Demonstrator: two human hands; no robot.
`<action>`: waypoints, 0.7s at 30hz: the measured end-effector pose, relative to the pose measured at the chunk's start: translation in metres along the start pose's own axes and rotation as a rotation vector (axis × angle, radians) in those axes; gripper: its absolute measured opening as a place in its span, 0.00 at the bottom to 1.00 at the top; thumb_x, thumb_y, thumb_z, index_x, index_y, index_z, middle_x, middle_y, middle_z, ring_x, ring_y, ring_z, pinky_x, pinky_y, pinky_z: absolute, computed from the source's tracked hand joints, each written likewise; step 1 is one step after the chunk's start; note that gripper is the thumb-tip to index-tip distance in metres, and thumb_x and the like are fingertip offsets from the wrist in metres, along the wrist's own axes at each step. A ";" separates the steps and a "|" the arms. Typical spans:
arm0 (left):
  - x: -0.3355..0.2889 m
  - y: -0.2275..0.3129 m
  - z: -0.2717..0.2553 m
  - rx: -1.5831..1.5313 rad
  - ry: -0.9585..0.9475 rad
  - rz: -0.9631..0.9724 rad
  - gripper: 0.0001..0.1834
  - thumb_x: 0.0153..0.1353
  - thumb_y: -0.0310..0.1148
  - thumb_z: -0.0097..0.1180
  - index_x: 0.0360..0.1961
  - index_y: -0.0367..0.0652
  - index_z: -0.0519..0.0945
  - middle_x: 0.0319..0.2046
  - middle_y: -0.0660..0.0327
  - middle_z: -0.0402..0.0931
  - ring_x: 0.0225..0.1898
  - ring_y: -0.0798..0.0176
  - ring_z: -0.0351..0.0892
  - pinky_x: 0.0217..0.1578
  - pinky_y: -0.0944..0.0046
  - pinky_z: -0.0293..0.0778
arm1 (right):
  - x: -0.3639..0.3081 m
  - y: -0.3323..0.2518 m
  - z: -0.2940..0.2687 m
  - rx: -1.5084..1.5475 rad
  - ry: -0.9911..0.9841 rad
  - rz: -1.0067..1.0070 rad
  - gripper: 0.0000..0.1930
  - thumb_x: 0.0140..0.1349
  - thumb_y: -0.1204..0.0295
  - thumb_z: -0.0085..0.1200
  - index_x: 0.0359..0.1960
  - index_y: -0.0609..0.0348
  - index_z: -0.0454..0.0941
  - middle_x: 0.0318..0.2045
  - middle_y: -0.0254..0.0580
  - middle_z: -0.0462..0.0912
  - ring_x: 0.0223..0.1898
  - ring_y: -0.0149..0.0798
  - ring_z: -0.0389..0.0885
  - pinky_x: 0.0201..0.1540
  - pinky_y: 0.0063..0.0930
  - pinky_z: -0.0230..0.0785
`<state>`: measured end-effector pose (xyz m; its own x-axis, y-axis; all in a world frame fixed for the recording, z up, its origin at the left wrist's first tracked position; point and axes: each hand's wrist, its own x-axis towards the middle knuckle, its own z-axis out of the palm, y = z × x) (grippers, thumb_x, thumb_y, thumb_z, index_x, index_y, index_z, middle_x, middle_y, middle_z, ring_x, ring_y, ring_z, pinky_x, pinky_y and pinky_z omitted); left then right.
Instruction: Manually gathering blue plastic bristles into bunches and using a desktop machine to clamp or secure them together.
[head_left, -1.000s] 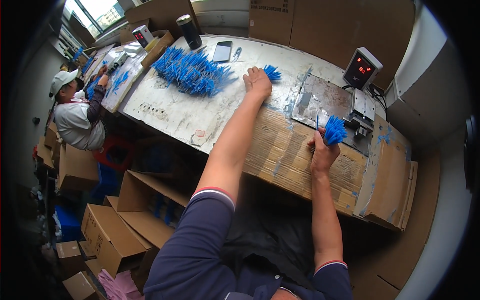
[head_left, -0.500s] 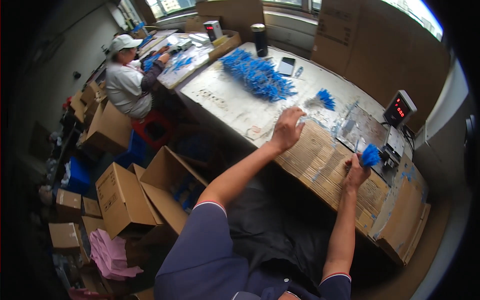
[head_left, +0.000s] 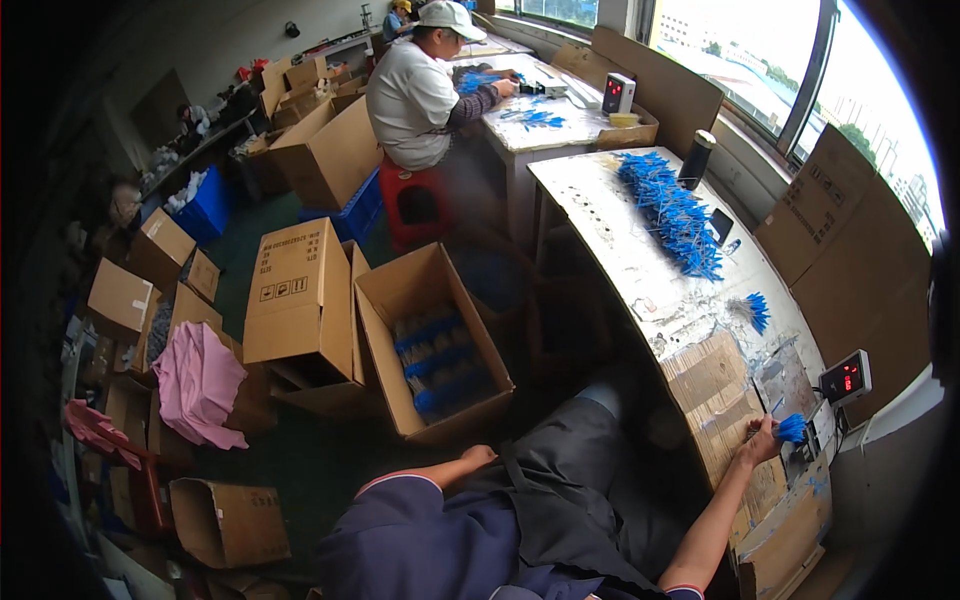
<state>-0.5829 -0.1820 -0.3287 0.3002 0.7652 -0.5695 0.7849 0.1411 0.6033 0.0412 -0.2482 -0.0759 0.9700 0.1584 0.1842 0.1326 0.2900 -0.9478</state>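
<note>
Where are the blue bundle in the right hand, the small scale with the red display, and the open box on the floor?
blue bundle (head_left: 791, 428), head view, on its fanned blue end.
scale (head_left: 845, 378), head view, on its display face.
open box (head_left: 390, 292), head view, on its inner left wall.

open box (head_left: 435, 345) blocks floor left | scale (head_left: 845, 378) crowds bench right | worktop (head_left: 640, 270) middle bare

An open brown cardboard box (head_left: 432, 345) with blue bundles inside is standing on the floor beside a closed brown carton (head_left: 300, 292) with black markings, while a small scale display (head_left: 843, 378) is glowing red on the table's right end.
</note>
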 end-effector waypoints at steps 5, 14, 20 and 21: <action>-0.070 -0.011 0.038 -0.240 -0.117 -0.098 0.15 0.67 0.39 0.57 0.43 0.41 0.88 0.38 0.53 0.87 0.44 0.60 0.86 0.49 0.61 0.78 | 0.012 0.011 -0.014 -0.120 -0.034 -0.024 0.06 0.64 0.79 0.59 0.29 0.60 0.76 0.23 0.36 0.80 0.21 0.31 0.77 0.27 0.25 0.73; -0.158 -0.057 0.037 -0.520 0.352 -0.357 0.16 0.66 0.41 0.58 0.43 0.41 0.87 0.39 0.53 0.87 0.44 0.58 0.86 0.49 0.60 0.77 | 0.066 0.036 -0.037 -0.325 -0.113 -0.070 0.07 0.66 0.73 0.63 0.32 0.62 0.80 0.25 0.37 0.81 0.24 0.31 0.79 0.30 0.25 0.73; -0.167 -0.054 0.041 -0.504 0.551 -0.429 0.17 0.66 0.42 0.58 0.44 0.40 0.87 0.39 0.52 0.87 0.43 0.57 0.86 0.49 0.59 0.77 | 0.027 0.038 0.021 -0.140 -0.275 0.094 0.06 0.66 0.74 0.62 0.35 0.62 0.79 0.28 0.37 0.82 0.27 0.30 0.79 0.33 0.24 0.73; -0.166 -0.050 0.039 -0.491 0.570 -0.433 0.17 0.66 0.42 0.58 0.44 0.40 0.87 0.39 0.52 0.87 0.43 0.56 0.86 0.49 0.59 0.77 | 0.017 0.034 0.032 -0.115 -0.283 0.118 0.06 0.66 0.74 0.62 0.36 0.62 0.79 0.29 0.38 0.82 0.28 0.30 0.79 0.33 0.24 0.73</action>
<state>-0.6504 -0.3407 -0.2864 -0.3909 0.7613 -0.5174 0.4053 0.6470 0.6458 0.0555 -0.2057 -0.0969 0.8870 0.4457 0.1211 0.0606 0.1477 -0.9872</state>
